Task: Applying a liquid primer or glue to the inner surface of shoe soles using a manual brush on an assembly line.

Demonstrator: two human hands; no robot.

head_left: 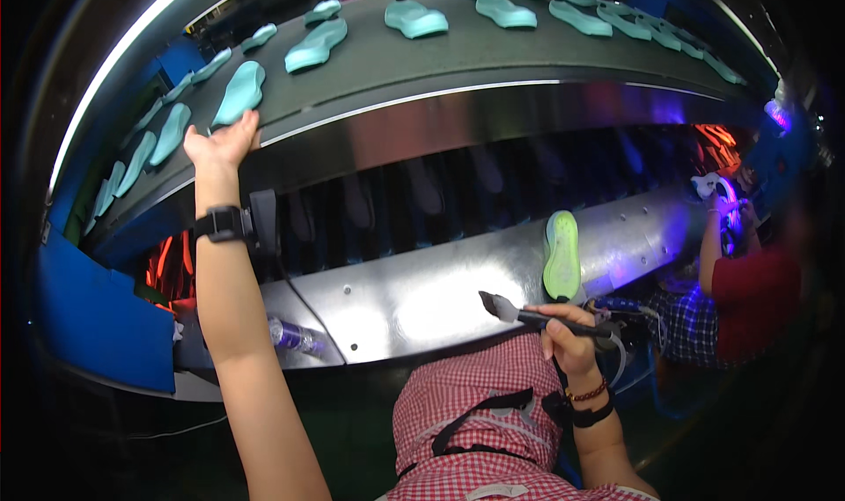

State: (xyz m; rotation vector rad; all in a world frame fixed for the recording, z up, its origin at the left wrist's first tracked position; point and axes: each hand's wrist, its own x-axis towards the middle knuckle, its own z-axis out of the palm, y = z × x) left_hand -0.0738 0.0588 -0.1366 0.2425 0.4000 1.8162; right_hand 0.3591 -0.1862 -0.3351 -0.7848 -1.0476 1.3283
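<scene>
My left hand (222, 142) reaches up to the conveyor belt (370, 65), thumb and fingers apart. Its fingertips are at the near end of a teal shoe sole (240, 92) lying on the belt; whether they touch it I cannot tell. In my right hand (570, 341), low over the front edge of the metal ledge (422, 312), is a brush (563, 322) with a dark handle, its bristles pointing left. A yellow-green shoe sole (562, 256) lies lengthwise on the ledge, just beyond the right hand.
More teal soles (416, 18) sit along the belt. Under it runs a dark slot with sole shapes and orange-glowing ends. A plastic bottle (297, 335) and a black cable (308, 307) are by my left forearm. At right, a co-worker in a red sleeve (748, 281) handles a white shoe part.
</scene>
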